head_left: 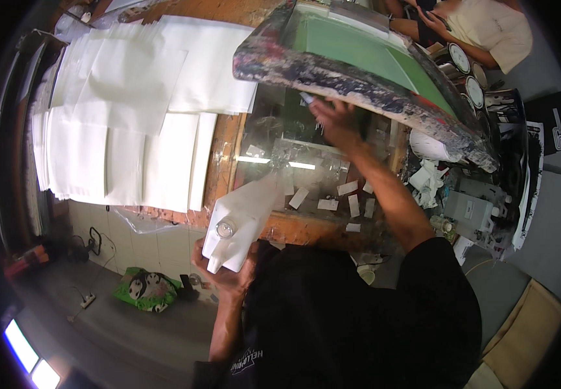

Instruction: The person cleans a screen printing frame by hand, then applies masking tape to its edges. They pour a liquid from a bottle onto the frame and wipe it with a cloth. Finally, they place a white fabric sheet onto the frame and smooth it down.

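My left hand (233,275) is wrapped around a white plastic jug (232,235) with a round cap, close to my body at the table's front edge. Part of the jug's far side looks blurred. My right hand (338,126) reaches under the near edge of a raised screen-printing frame (358,81), whose mesh is green. Its fingers are curled around a small pale thing (307,98) whose kind I cannot make out. Below that hand lies a glossy printing surface (261,139) dotted with small white paper pieces (347,188).
Stacks of white sheets (125,146) cover the table's left side. Ink cans (471,91) and a translucent jug (471,211) crowd the right. Another person (488,29) sits at the far right. A green bag (147,288) lies on the floor at left.
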Tool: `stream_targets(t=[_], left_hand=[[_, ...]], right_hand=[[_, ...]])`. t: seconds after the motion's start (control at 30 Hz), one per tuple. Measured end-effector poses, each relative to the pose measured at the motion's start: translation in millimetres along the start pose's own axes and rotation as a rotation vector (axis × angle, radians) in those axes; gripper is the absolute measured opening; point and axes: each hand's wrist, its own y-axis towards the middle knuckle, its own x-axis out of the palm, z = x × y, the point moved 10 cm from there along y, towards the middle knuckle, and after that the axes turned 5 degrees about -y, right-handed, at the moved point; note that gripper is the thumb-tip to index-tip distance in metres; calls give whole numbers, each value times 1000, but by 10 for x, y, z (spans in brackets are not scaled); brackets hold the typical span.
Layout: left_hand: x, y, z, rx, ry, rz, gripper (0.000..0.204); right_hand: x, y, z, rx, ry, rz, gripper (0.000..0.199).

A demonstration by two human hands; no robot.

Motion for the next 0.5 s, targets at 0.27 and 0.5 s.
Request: stream_targets(t=[0.27,0.5], left_hand=[[-93,-231,-131,-67,12,11,98],[11,-147,-101,-110,16,-57,97]], right_hand=[[-212,198,-241,306,687,117,33],[164,133,-273,124,345,-103,28]])
